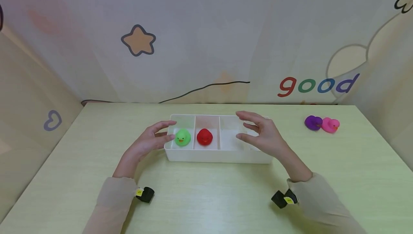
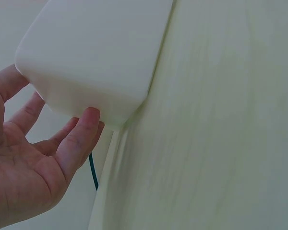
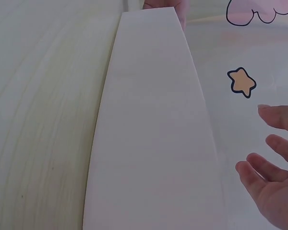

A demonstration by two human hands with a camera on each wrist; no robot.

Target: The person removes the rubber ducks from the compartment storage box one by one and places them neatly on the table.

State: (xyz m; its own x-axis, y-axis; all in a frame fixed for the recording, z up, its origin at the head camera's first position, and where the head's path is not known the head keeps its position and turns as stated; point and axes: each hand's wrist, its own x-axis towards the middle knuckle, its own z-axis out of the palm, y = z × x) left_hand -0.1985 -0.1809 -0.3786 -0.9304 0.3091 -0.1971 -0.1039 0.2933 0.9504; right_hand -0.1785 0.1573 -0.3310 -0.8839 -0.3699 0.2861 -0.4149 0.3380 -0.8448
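Observation:
A white divided box [image 1: 219, 156] stands on the table. In its leftmost compartment sits a green rubber duck [image 1: 183, 137], and a red rubber duck [image 1: 204, 137] sits in the one beside it. My left hand [image 1: 151, 139] touches the box's left end with its fingertips; the left wrist view shows the fingers [image 2: 79, 136] loosely bent against the end wall. Over the right part of the box hovers my right hand [image 1: 262, 135], thumb and fingers spread apart with nothing between them. It partly hides the right end of the box. In the right wrist view its fingers [image 3: 252, 177] stand apart from the box.
At the back right of the table [image 1: 206, 198] lie a purple rubber duck [image 1: 313, 123] and a pink rubber duck [image 1: 330, 125], side by side and touching. A printed cloth backdrop [image 1: 193, 40] rises behind the table and along both sides.

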